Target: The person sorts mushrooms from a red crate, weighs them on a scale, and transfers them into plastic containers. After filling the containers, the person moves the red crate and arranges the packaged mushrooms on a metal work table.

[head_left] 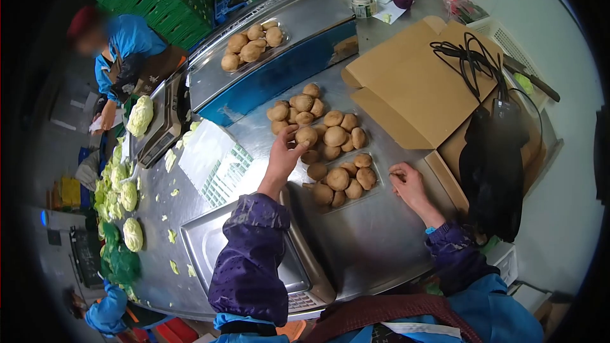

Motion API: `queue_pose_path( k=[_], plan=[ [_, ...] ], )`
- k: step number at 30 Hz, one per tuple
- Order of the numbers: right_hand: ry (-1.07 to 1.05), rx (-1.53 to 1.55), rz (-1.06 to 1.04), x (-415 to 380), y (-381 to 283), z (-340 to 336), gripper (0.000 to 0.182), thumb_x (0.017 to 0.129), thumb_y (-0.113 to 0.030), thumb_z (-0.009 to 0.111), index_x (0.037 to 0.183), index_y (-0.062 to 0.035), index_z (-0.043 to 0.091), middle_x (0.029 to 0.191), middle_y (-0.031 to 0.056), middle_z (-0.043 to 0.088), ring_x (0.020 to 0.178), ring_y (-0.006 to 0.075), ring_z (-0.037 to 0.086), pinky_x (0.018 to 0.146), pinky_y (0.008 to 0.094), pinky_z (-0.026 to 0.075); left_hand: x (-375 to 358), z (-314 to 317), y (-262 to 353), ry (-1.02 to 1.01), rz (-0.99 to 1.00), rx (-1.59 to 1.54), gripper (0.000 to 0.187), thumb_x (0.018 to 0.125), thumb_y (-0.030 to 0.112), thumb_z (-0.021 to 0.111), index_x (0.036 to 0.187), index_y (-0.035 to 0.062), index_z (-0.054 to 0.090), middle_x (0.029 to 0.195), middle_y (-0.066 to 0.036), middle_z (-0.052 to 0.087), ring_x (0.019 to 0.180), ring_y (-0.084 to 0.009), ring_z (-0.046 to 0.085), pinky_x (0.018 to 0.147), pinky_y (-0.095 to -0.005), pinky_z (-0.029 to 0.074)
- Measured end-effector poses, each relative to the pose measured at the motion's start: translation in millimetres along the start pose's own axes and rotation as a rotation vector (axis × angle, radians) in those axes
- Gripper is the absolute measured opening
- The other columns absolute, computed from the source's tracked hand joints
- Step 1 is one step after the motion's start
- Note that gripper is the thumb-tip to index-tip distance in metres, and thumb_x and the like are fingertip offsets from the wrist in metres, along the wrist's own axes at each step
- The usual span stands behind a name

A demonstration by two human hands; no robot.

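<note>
Brown round-capped mushrooms lie in clear plastic trays on the metal table. My left hand (283, 159) has its thumb and fingers around a mushroom (306, 136) at the left side of the middle tray. Nearest me is a filled tray of mushrooms (343, 182); another group of mushrooms (298, 107) lies farther away. My right hand (410, 187) rests just right of the near tray, fingers loosely bent and apart, with nothing visible in them. Under my left forearm stands a scale with a metal pan (206, 235).
A raised metal ledge holds another mushroom tray (254, 46). An opened cardboard box (413, 82) with black cables lies right, near a knife (532, 79). Cabbages (133, 235) and leaf scraps lie left. A co-worker (130, 44) stands beyond a second scale (166, 121).
</note>
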State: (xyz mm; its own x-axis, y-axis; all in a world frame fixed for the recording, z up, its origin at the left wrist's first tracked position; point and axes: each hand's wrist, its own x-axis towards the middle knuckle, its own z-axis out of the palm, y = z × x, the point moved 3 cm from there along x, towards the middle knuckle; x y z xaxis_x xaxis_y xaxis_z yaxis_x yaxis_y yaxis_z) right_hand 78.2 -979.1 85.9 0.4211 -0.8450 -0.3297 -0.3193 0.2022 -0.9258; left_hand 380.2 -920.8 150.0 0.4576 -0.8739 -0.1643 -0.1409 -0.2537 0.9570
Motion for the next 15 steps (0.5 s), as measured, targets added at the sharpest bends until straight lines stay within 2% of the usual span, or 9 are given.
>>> queue_pose_path(
  k=[6,7,10,11,13,14,15],
  plan=[
    [-0.008,-0.01,0.001,0.7,3.2,0.1,0.016,0.081,-0.006,0.057,0.097,-0.0024,0.056,0.078,0.0055,0.062,0.05,0.0104,0.056,0.042,0.0241,0.044,-7.3,8.1,-6.0,0.039,0.136,0.39,0.041,0.071,0.011,0.071,0.104,0.0047,0.049,0.101,-0.011,0.058,0.083,-0.0215,0.055,0.076,-0.0313,0.045],
    [-0.008,-0.011,0.003,0.4,3.0,-0.5,0.016,0.081,-0.006,0.057,0.097,-0.0024,0.056,0.078,0.0055,0.062,0.05,0.0104,0.056,0.042,0.0241,0.044,-7.6,9.7,-0.3,0.014,0.119,0.459,0.043,0.069,0.011,0.072,0.105,0.0067,0.05,0.106,-0.014,0.055,0.085,-0.0255,0.054,0.077,-0.0328,0.045],
    [-0.005,0.007,0.02,-0.1,2.6,-0.1,0.015,0.081,-0.006,0.057,0.096,-0.0028,0.056,0.077,0.0056,0.062,0.05,0.0096,0.055,0.042,0.0241,0.043,-9.5,10.8,9.1,0.057,0.123,0.569,0.042,0.068,0.009,0.071,0.105,0.0076,0.052,0.114,-0.016,0.05,0.093,-0.0286,0.052,0.08,-0.0342,0.043],
    [0.019,-0.009,-0.033,0.1,2.6,-0.6,0.014,0.081,-0.007,0.057,0.095,-0.0033,0.057,0.077,0.0067,0.062,0.051,0.0112,0.057,0.044,0.0252,0.044,-8.7,10.2,6.7,0.057,0.123,0.569,0.042,0.068,0.009,0.071,0.105,0.0076,0.052,0.114,-0.016,0.05,0.093,-0.0286,0.052,0.08,-0.0342,0.043],
    [0.042,-0.024,-0.086,0.5,-3.0,2.2,0.013,0.081,-0.008,0.058,0.093,-0.0037,0.057,0.076,0.0077,0.062,0.053,0.0128,0.058,0.046,0.0263,0.046,-6.6,7.4,0.7,0.083,0.162,0.574,0.052,0.071,0.02,0.07,0.117,0.0088,0.047,0.125,-0.018,0.041,0.109,-0.032,0.044,0.089,-0.0381,0.038],
    [0.142,-0.146,-0.213,-1.6,-18.2,5.9,0.017,0.08,-0.009,0.059,0.096,-0.0047,0.056,0.082,0.0096,0.062,0.061,0.0167,0.06,0.052,0.0284,0.047,-7.8,9.9,0.9,0.085,0.161,0.573,0.052,0.071,0.02,0.07,0.117,0.0088,0.047,0.125,-0.018,0.041,0.109,-0.032,0.044,0.089,-0.0381,0.038],
    [0.242,-0.268,-0.34,-4.3,-34.9,10.7,0.021,0.079,-0.009,0.06,0.099,-0.0057,0.056,0.088,0.0115,0.061,0.068,0.0207,0.061,0.057,0.0305,0.048,-10.7,17.1,3.5,0.09,0.25,0.647,0.06,0.072,0.029,0.068,0.123,0.0092,0.042,0.128,-0.018,0.037,0.115,-0.0331,0.038,0.093,-0.0419,0.033]
  ],
)
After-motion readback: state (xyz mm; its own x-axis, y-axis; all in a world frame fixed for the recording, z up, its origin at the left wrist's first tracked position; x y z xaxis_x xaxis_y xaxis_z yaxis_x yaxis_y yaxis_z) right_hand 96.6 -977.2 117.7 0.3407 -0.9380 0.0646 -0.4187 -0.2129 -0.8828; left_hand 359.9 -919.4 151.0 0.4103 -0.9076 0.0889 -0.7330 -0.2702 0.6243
